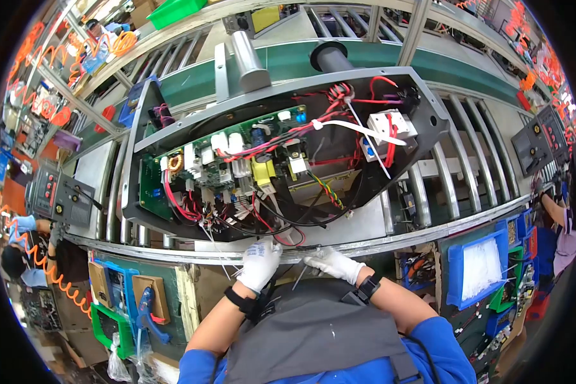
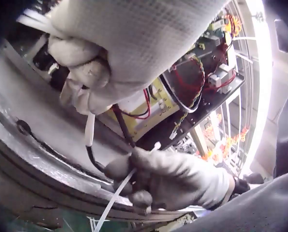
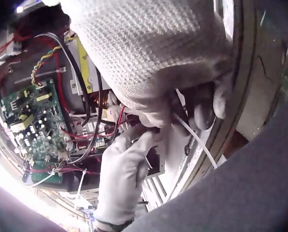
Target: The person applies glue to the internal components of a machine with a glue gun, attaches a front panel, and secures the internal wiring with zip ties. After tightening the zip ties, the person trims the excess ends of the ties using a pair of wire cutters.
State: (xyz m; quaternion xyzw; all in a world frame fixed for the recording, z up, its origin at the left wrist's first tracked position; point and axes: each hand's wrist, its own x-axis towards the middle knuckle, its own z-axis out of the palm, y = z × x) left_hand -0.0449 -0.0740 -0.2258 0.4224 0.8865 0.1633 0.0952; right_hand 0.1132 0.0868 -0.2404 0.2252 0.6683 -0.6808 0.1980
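Note:
An open metal chassis with a green circuit board and bundled wires faces the person. At its near edge, the gloved left hand has curled fingers gripping a black cable with a white sleeve; a white strip also emerges from that fist. Beside it, the gloved right hand pinches a white cable tie, whose tail hangs down, with dark cable at the fingers. In the right wrist view, the left hand is close to the right hand, whose fingers partly hide the cables.
Metal rollers carry the chassis, with a rail along the near side. A blue tray of white ties stands at right; a green bin and blue-handled tool are at left. Similar units stand at both sides.

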